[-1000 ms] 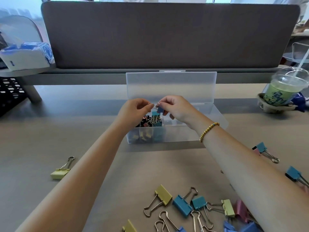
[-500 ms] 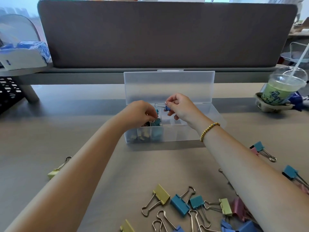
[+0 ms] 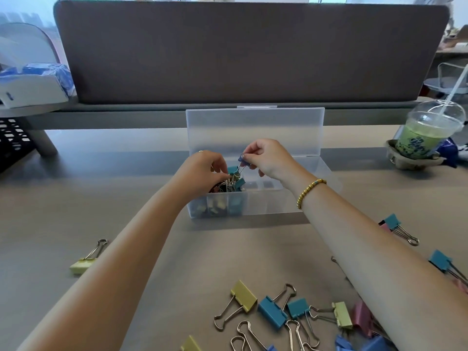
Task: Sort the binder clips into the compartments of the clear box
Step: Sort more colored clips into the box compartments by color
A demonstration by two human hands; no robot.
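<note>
Our right hand [image 3: 268, 158] has pulled the small blue clip [image 3: 243, 159] up & right, fingers pinching it above the clear box [image 3: 276, 198]. Left hand [image 3: 205, 171] dropped into the full left compartments, fingers curled on the clips there, so prob untangling it b4 dropping it in.

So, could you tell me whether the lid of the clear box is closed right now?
No, the lid stands open behind the clear box, with both hands over its compartments.

Both forearms reach forward and converge. The left hand [image 3: 205, 171] is knuckles-up, fingers curled down tight, fingertips out of sight. The right hand [image 3: 268, 158] sits a touch higher, thumb and forefinger pinched together, other fingers tucked under. A beaded bracelet [image 3: 310, 192] circles the right wrist.
</note>
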